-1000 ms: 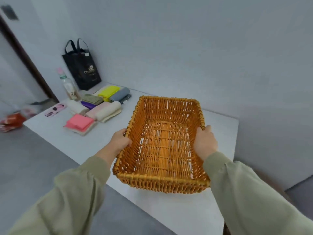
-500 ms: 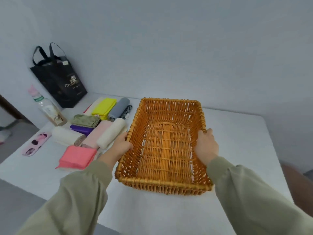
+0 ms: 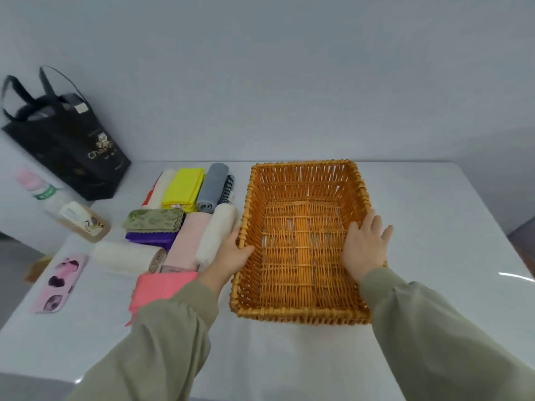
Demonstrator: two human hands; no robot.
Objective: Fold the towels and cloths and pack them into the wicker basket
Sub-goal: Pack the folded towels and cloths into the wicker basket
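Head view: both hands at the sides of the wicker basket [image 3: 301,175], which sits empty on the white tabletop [image 3: 434,227].

From the left: a pink case [image 3: 59,282], a blurred bottle [image 3: 69,212] lying on its side and a black bag [image 3: 66,146], then the folded and rolled cloths, among them a cream roll [image 3: 124,256], a green cloth [image 3: 153,219], a yellow cloth [image 3: 183,188] and a grey roll [image 3: 212,185]. A coral cloth [image 3: 162,287] is partly hidden under the left sleeve. The left hand [image 3: 228,256] grips the basket's left rim, thumb hooked inside, fingers down the outer wall and hard to make out. The right hand [image 3: 364,247] lies released on the right rim, fingers straight and spread; its sleeve covers the basket's near right corner.
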